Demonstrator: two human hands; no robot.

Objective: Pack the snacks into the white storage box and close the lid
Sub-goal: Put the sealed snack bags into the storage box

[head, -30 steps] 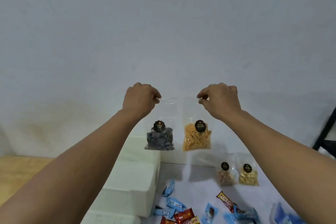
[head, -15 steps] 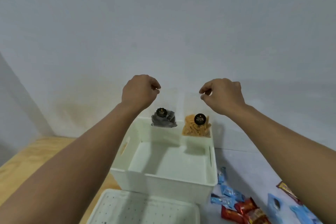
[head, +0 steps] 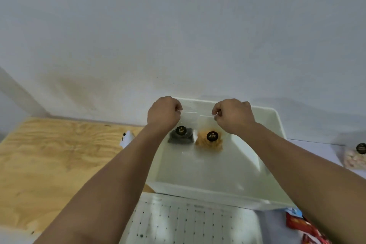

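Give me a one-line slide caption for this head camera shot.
Left hand and right hand lower two snack bags, dark bag and orange bag, into the open white box.

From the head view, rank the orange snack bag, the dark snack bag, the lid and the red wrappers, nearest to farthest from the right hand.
1. Orange snack bag: pinched by the right hand, hanging inside the white box.
2. Dark snack bag: just left, under the left hand.
3. Lid: in front of the box, near edge.
4. Red wrappers: lower right corner.

Soft, even light; motion blur, wide-angle edge bending.
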